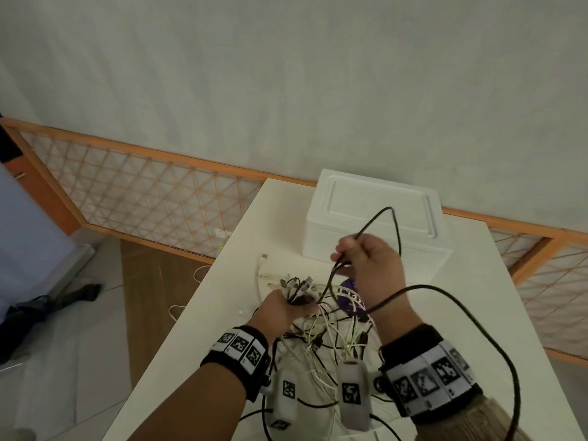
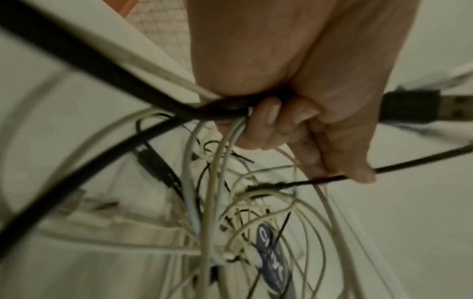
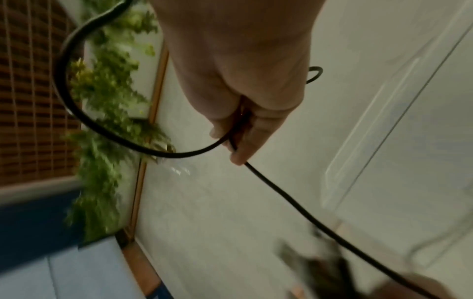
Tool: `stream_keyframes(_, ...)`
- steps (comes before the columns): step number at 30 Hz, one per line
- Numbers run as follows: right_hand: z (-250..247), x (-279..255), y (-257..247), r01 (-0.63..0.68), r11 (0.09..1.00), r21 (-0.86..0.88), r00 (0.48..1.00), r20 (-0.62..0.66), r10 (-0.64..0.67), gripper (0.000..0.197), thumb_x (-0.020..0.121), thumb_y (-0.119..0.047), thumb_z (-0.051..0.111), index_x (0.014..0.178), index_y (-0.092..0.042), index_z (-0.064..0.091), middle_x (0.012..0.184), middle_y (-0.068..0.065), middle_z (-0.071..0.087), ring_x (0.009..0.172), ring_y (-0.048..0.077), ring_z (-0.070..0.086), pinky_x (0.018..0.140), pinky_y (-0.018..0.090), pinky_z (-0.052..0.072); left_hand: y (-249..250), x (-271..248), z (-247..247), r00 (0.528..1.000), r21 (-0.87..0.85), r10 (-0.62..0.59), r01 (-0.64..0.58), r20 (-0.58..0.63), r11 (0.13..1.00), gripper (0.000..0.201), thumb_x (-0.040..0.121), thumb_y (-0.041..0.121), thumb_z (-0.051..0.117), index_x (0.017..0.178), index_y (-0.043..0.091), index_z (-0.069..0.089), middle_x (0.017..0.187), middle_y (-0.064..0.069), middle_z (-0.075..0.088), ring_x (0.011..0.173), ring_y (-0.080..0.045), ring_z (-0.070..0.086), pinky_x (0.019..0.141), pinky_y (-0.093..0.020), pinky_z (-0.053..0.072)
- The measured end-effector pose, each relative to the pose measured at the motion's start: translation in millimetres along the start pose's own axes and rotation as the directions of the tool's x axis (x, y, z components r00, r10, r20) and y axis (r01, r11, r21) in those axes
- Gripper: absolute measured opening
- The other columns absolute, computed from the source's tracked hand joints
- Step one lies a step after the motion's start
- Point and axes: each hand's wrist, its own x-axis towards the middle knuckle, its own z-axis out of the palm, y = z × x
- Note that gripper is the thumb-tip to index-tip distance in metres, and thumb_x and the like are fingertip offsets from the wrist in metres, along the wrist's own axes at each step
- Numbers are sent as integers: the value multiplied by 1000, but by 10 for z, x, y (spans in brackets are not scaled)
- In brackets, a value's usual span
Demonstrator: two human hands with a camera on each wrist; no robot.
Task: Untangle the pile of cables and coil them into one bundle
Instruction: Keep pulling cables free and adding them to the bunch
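- Left hand (image 1: 280, 308) was closed around a bunch of black and white cable ends (image 1: 297, 289), plugs fanned out above the fist; same grip was confirmed in the left wrist view (image 2: 289, 113), fingers curled around several strands
- Right hand (image 1: 369, 265) was raised above the table (image 1: 477, 297), a thin black cable (image 1: 391, 224) pinched between thumb and fingers; the pinch was also seen in the right wrist view (image 3: 243, 125)
- Black cable was looped up over the right hand, then swept wide past the right wrist and down towards the table's near edge
- Cable pile (image 1: 331, 338) was left tangled on the table between the two wrists, mixed white and black strands, partly lifted by the left hand
- Purple disc (image 1: 351, 297) was seen lying under the pile, label unreadable
- White foam box (image 1: 375, 214) was sat at the table's far side, behind the hands
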Motion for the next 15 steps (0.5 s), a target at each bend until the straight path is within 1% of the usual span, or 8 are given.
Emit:
stream_keyframes(2, -52, -16, -236, 63, 980, 190, 997, -46, -56, 22, 97, -9, 49, 78, -12, 60, 66, -2, 65, 66, 13, 66, 53, 27, 54, -85, 43, 18, 998, 117, -29, 23, 48, 993, 12, 76, 23, 78, 88, 27, 75, 78, 14, 72, 74, 3, 65, 75, -15, 50)
stream_keyframes(3, -80, -31, -330, 116, 962, 246, 992, -74, -101, 23, 97, -9, 47, 78, -12, 59, 66, -4, 64, 66, 13, 65, 53, 27, 54, -131, 68, 24, 997, 184, -47, 34, 63, 982, 16, 76, 25, 78, 91, 24, 74, 85, 10, 73, 80, -2, 66, 80, -19, 52)
stream_keyframes(5, -131, -58, -561, 243, 917, 317, 967, -152, -204, 23, 98, -10, 45, 80, -13, 59, 67, -5, 63, 67, 12, 65, 52, 25, 53, -167, 87, 33, 997, 323, -67, 47, 49, 945, 20, 77, 31, 76, 90, 16, 71, 87, 0, 72, 78, -10, 65, 76, -25, 53)
stream_keyframes(7, -255, -42, -727, 344, 890, 298, 934, -203, -293, 21, 98, -10, 46, 82, -15, 58, 70, -4, 63, 71, 13, 64, 56, 27, 55, -216, 95, -2, 995, 300, -82, 93, -47, 949, 27, 79, 36, 73, 91, 12, 71, 85, -6, 72, 75, -15, 66, 72, -29, 53)
stream_keyframes(9, -442, 32, -753, 395, 914, 88, 904, -212, -370, 20, 96, -13, 50, 82, -22, 60, 73, -2, 63, 74, 16, 63, 66, 32, 57, -227, 47, -72, 974, 129, -145, 169, -176, 977, 36, 80, 40, 72, 95, 7, 72, 72, -7, 68, 62, -17, 61, 59, -28, 46)
stream_keyframes(11, -708, 104, -586, 411, 844, -344, 867, -140, -479, 15, 94, -18, 53, 84, -22, 64, 79, 4, 64, 76, 21, 62, 72, 34, 52, -224, -8, -139, 953, -150, -214, 184, -216, 971, 47, 78, 44, 73, 101, 2, 70, 60, -4, 55, 42, -14, 40, 46, -25, 31)
stream_keyframes(13, -1051, 111, -339, 309, 630, -712, 856, -80, -510, 21, 92, -20, 51, 90, -7, 68, 83, 16, 65, 80, 34, 59, 72, 34, 42, -204, -59, -213, 966, -399, -186, 102, -177, 911, 47, 78, 46, 70, 104, 7, 70, 78, -5, 65, 37, -11, 26, 42, -23, 21)
stream_keyframes(15, -1410, 7, -54, 121, 482, -868, 892, -119, -437, 27, 90, -18, 51, 92, 3, 68, 86, 24, 64, 81, 40, 59, 71, 37, 43, -140, -162, -284, 979, -540, -133, 29, -154, 841, 34, 88, 38, 58, 109, 13, 68, 106, -3, 73, 36, -7, 22, 39, -21, 19)
